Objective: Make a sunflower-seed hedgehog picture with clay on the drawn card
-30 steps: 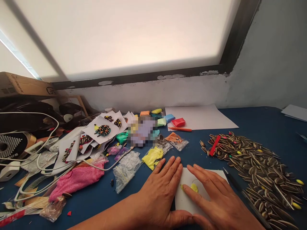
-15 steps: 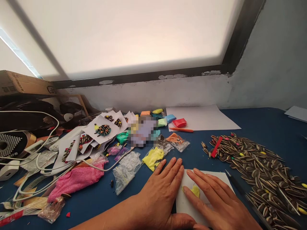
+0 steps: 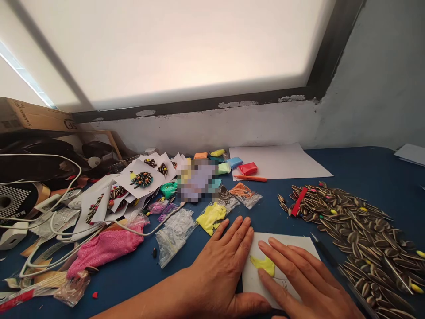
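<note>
A small white card (image 3: 292, 243) lies on the blue table (image 3: 142, 270) right in front of me. My left hand (image 3: 223, 266) lies flat on the card's left edge, fingers spread. A smear of yellow clay (image 3: 264, 265) sits on the card. My right hand (image 3: 303, 279) presses its fingers on the card, the index fingertip at the clay's lower edge. Pencil lines show on the card below the clay. Neither hand holds anything.
A big heap of striped sunflower seeds (image 3: 358, 230) fills the right. A dark pen (image 3: 327, 254) lies beside the card. Clay bags (image 3: 212, 217), clay blocks (image 3: 247, 169), a white sheet (image 3: 282, 161), seed-decorated cards (image 3: 141, 179), a pink cloth (image 3: 106, 248) and cables (image 3: 49, 221) clutter the left and back.
The yellow clay has been spread flatter and wider on the card. My right fingers have slid down toward me across it. The left hand has stayed put.
</note>
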The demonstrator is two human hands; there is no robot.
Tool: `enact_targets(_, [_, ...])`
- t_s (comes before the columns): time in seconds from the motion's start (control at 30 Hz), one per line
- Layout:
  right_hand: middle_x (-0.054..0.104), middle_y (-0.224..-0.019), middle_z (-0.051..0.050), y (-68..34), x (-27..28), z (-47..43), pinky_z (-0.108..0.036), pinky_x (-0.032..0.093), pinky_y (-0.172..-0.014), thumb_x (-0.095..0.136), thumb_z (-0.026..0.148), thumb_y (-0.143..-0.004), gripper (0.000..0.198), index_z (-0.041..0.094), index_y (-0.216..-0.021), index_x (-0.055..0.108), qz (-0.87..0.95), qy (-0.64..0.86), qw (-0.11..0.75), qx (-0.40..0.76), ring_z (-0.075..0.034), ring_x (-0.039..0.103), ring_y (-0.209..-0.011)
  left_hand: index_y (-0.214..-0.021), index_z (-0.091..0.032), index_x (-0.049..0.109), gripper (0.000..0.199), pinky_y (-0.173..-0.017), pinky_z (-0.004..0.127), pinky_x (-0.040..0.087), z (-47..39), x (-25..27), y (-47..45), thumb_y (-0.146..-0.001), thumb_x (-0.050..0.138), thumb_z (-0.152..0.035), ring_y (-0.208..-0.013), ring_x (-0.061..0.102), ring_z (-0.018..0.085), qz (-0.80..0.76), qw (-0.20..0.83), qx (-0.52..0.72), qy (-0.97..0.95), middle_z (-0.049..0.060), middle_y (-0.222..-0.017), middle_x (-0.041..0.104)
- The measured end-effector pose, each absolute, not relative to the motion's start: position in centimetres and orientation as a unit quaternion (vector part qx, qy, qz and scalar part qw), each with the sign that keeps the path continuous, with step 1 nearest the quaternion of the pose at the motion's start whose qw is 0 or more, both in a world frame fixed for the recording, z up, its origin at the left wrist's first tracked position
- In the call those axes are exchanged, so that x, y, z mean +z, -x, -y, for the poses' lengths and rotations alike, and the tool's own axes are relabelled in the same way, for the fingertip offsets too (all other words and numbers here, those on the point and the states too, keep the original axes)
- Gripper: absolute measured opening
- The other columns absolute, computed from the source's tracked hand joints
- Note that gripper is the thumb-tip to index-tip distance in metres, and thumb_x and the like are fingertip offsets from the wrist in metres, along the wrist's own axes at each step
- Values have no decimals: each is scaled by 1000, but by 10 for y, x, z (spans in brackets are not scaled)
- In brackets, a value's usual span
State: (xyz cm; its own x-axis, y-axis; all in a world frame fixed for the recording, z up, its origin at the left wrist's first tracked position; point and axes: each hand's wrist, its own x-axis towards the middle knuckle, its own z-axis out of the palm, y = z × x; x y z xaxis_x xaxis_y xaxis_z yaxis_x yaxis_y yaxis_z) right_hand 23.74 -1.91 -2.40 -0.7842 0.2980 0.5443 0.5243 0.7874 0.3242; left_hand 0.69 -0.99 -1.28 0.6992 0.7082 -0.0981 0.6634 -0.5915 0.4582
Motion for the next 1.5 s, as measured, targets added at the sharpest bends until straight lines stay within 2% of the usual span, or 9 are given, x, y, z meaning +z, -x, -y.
enact_targets(0.2, [70,-122,-12,-247,-33,22,-40,44,-99,48,53,-93,37,25,-103,70,902,231,293,-217,-26,57,-124,-156,-10,11,94,-121,50,0,9,-13,-6,-91,35,-74,-149,-2,30,-379,230,52,-895,13,-160,0])
enact_targets(0.33, [71,-120,-13,-244,-28,22,-38,50,-93,54,60,-89,43,23,-102,71,920,230,232,-216,-27,61,-119,-156,-9,12,94,-122,49,1,9,-14,-6,-91,35,-74,-149,-1,30,-380,226,53,-895,14,-160,1])
enact_targets(0.4, [71,-121,-13,-243,-26,21,-38,51,-92,56,58,-89,42,22,-104,71,925,230,214,-213,-26,62,-118,-156,-10,12,94,-122,49,1,9,-15,-5,-91,36,-73,-149,-1,30,-376,220,57,-898,13,-161,1])
enact_targets(0.63, [70,-121,-14,-244,-27,21,-38,52,-91,52,61,-89,47,22,-106,71,921,223,235,-215,-27,61,-119,-155,-9,12,95,-122,48,-1,8,-15,-6,-90,37,-74,-149,-4,28,-378,230,49,-895,13,-160,-2])
enact_targets(0.83, [70,-120,-16,-239,-21,20,-42,55,-85,55,59,-88,43,23,-105,72,925,231,195,-230,-30,64,-115,-155,-9,11,95,-122,47,-2,8,-15,-6,-90,37,-73,-149,-4,27,-380,234,51,-894,12,-161,-1])
enact_targets(0.93, [69,-122,-15,-238,-22,17,-42,54,-87,55,58,-87,42,25,-106,72,928,234,192,-218,-30,63,-117,-155,-9,11,95,-122,47,-2,9,-15,-6,-90,37,-73,-149,-4,28,-379,237,49,-893,12,-161,-1])
enact_targets(1.13, [64,-130,-17,-238,-24,20,-50,46,-98,54,62,-86,51,24,-116,70,915,264,211,-219,-34,54,-126,-155,-10,12,94,-122,48,1,8,-13,-7,-90,36,-73,-149,-2,29,-379,227,48,-896,14,-160,2])
enact_targets(1.5, [66,-127,-18,-230,-26,21,-48,48,-92,52,64,-86,53,24,-116,71,919,259,188,-231,-34,59,-120,-156,-12,11,94,-122,48,1,9,-12,-7,-90,35,-74,-149,-2,28,-384,237,46,-891,13,-161,2])
